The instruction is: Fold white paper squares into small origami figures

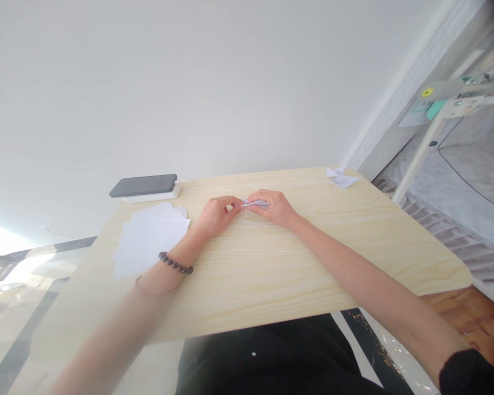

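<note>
Black clothing (267,356) shows below the near edge of the desk (247,291). Loose white sheets (148,247) lie at left, beside the left hand (216,216), which with the right hand (276,207) pinches a small folded paper (258,203) over the desk's far middle. Beyond, a dark phone (144,185) rests on a white block (170,193) at far left, folded paper pieces (343,181) at far right.

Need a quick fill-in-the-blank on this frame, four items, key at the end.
1. The left hand and right hand together hold a small folded piece of white ____.
2. The dark beaded bracelet is worn on the person's ____ wrist.
3. On the table, other white pieces lie near the far ____ corner, as the person sees it.
4. In color, the right sleeve is ____.

Missing words: paper; left; right; black.
</note>
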The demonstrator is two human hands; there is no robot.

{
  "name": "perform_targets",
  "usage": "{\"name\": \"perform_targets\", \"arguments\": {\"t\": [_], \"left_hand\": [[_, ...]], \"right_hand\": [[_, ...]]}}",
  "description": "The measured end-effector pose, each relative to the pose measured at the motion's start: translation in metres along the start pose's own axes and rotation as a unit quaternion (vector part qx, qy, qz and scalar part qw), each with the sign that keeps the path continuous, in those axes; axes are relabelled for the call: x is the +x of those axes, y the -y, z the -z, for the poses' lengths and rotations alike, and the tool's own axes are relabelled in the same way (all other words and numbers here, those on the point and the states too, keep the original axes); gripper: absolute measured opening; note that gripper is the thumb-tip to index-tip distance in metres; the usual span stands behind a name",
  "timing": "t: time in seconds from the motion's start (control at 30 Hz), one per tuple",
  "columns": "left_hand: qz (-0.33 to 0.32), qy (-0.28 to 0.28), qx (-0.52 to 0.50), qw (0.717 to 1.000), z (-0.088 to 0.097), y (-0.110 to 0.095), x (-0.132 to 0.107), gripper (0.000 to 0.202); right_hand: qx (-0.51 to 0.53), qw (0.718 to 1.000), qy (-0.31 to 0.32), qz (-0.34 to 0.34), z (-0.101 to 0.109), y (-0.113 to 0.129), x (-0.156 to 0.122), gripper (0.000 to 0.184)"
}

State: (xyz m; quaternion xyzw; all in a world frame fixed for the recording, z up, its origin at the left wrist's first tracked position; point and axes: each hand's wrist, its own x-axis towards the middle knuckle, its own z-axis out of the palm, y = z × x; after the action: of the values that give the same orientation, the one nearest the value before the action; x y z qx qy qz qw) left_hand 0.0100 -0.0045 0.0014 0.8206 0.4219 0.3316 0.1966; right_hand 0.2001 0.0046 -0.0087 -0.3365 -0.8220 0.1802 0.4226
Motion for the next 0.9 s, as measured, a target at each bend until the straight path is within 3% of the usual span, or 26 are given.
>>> {"name": "perform_targets", "arguments": {"t": [0.13, 0.27, 0.4, 0.9], "left_hand": [[-0.074, -0.03, 0.0, 0.997, 0.0004, 0.0025, 0.0006, 0.025], [-0.114, -0.068, 0.074, 0.988, 0.0014, 0.0053, 0.0005, 0.02], [-0.152, -0.051, 0.114, 0.98, 0.0034, 0.005, 0.0011, 0.018], [-0.154, -0.026, 0.209, 0.965, 0.0034, 0.0024, 0.0007, 0.021]], "right_hand": [[0.013, 1.0, 0.002, 0.002, 0.0, 0.0004, -0.0008, 0.015], [0.007, 1.0, -0.001, 0.0, -0.0004, 0.0012, -0.001, 0.017], [-0.001, 1.0, -0.004, -0.003, 0.0, 0.002, -0.0008, 0.018], [0.009, 0.999, -0.019, 0.025, -0.004, -0.0024, -0.0007, 0.012]]}}
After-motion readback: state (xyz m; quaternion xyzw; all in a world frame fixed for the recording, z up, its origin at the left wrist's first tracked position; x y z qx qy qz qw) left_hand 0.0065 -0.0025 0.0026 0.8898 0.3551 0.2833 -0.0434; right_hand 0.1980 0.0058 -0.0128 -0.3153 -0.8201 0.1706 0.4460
